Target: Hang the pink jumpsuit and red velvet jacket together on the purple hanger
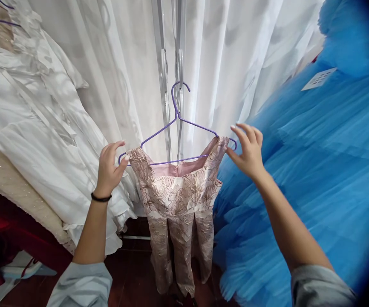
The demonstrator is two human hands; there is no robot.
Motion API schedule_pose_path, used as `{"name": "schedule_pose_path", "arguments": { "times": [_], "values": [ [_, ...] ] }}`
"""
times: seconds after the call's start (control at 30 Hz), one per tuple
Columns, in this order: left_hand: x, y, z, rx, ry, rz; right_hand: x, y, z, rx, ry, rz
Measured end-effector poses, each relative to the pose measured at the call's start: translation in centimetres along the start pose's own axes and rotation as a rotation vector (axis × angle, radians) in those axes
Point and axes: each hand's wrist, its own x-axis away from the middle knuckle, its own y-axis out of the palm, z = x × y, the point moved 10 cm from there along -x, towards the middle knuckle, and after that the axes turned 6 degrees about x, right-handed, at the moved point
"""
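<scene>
Beside the pink dress (178, 194), both hands (109, 168) (249, 151) spread wide; blue tulle (309, 170) bears an illegible white label (318, 79).

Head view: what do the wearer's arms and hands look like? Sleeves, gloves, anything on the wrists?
Left hand and right hand: both bare, no gloves. Left wrist has a thin black band; right wrist has nothing on it. Left sleeve is light grey and creased; right sleeve is grey, looking darker. Both leave the forearms uncovered.

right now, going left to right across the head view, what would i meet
Cream sparkly fabric, left hand, pink garment, right hand, white tag on blue tulle.
</scene>
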Motion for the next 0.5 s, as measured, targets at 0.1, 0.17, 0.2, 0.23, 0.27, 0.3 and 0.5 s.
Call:
{"name": "schedule_pose_path", "arguments": {
  "times": [0.1, 0.17, 0.2, 0.23, 0.27, 0.3, 0.5],
  "values": [
    [-3.4, 3.7, 1.4, -0.057, 0.014, -0.274, -5.1, 2.2, 1.8, -0.120, -0.105, -0.252],
    [-3.7, 5.1, 0.6, -0.062, -0.053, -0.344, -6.1, 3.5, 2.6, -0.249, -0.111, -0.446],
    [-3.7, 5.3, -0.1, -0.065, -0.092, -0.343, -6.3, 3.7, 3.2, -0.278, -0.097, -0.489],
    [-3.5, 5.1, -0.9, -0.061, -0.127, -0.328, -6.3, 3.7, 3.8, -0.286, -0.074, -0.496],
    [-3.3, 4.7, -1.7, -0.040, -0.158, -0.306, -6.2, 3.5, 4.4, -0.289, -0.051, -0.487],
    [-3.0, 4.2, -2.4, 0.000, -0.184, -0.283, -5.9, 3.5, 4.8, -0.303, -0.027, -0.486],
    [-0.6, 0.9, -7.4, 0.283, -0.423, -0.094, -4.4, 3.6, 6.3, -0.459, 0.143, -0.471]
  ]
}}
